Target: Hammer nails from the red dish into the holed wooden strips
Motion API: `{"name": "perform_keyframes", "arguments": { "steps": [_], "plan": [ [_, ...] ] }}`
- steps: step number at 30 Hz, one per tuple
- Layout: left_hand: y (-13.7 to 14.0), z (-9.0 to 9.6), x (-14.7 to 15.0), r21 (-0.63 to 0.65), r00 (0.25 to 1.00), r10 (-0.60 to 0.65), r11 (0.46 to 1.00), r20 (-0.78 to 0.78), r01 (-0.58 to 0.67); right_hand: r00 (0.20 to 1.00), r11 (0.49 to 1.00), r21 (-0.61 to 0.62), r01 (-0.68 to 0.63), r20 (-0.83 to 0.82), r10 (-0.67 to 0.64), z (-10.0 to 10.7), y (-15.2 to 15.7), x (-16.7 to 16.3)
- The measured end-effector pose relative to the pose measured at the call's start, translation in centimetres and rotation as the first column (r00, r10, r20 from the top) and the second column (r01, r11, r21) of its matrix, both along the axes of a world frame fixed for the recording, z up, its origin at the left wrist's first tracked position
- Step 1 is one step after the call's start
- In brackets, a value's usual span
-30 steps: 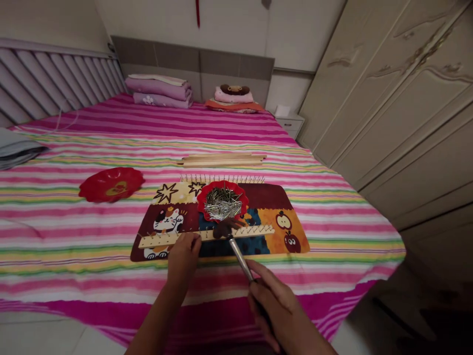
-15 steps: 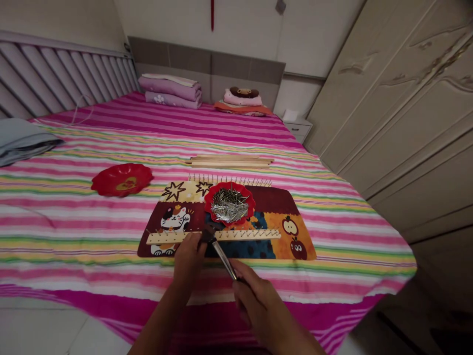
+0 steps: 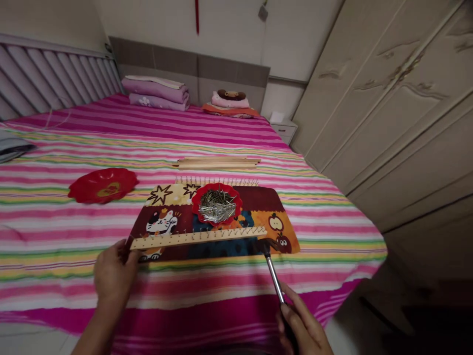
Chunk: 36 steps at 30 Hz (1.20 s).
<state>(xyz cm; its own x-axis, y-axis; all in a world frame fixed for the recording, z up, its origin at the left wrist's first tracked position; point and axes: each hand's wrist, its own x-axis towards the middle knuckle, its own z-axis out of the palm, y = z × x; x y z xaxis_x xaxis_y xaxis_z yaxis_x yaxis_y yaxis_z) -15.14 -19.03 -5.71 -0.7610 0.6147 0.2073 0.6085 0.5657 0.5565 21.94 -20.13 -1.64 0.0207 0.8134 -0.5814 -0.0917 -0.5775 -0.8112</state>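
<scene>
A pale wooden strip (image 3: pixel 199 238) lies across the near part of a patterned mat (image 3: pixel 231 250), with a row of nails standing in it. At its left end is my left hand (image 3: pixel 115 271), fingers and thumb closed about the tip. My right hand (image 3: pixel 301 323) grips a hammer (image 3: pixel 274 276) by its dark handle. The dark hammer head rests low over the mat, just below the strip's right end. Behind the strip, a red scalloped dish (image 3: pixel 217 204) holds a heap of loose nails.
Beyond the dish stands another nailed strip (image 3: pixel 218 181), and farther back lies a stack of bare wooden strips (image 3: pixel 218 163). A red plate (image 3: pixel 103 185) sits to the left on the striped bedspread (image 3: pixel 177 291). Folded bedding (image 3: pixel 157 92) is by the headboard; a wardrobe (image 3: pixel 369 103) stands right.
My left hand has gone from the strip's middle-left to its left end. The hammer, in my right hand, has swung right, away from the left hand. The view has shifted slightly right.
</scene>
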Motion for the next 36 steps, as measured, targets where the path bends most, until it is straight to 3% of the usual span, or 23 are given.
{"name": "perform_keyframes", "arguments": {
  "steps": [4,12,16,21,29,36],
  "plan": [
    [1.1,-0.2,-0.8,-0.172,0.995,0.052,0.984,0.09,-0.036,1.0,0.998,0.049,-0.026,-0.001,0.026,-1.4,-0.5,0.5],
    [1.5,0.1,-0.3,-0.251,0.99,0.126,0.962,0.065,-0.106,0.991,0.983,0.125,-0.134,0.019,0.133,-3.1,-0.9,0.1],
    [1.9,0.0,0.3,-0.2,0.986,0.126,0.974,0.112,-0.102,0.987,0.979,0.119,-0.163,0.027,0.161,-3.1,-0.7,-0.2],
    [2.5,-1.0,1.8,-0.074,0.996,-0.001,0.997,0.09,0.007,0.981,0.973,0.121,-0.195,0.047,0.191,-3.2,-0.7,-0.3],
    [2.8,-1.2,3.7,-0.18,0.996,-0.077,0.981,-0.035,0.069,0.97,0.963,0.119,-0.242,0.056,0.237,-3.4,-0.9,-0.4],
    [3.0,-1.5,4.9,-0.069,0.986,-0.164,0.984,-0.02,0.162,0.961,0.954,0.155,-0.258,0.14,0.237,-5.2,-0.8,0.3]
  ]
}}
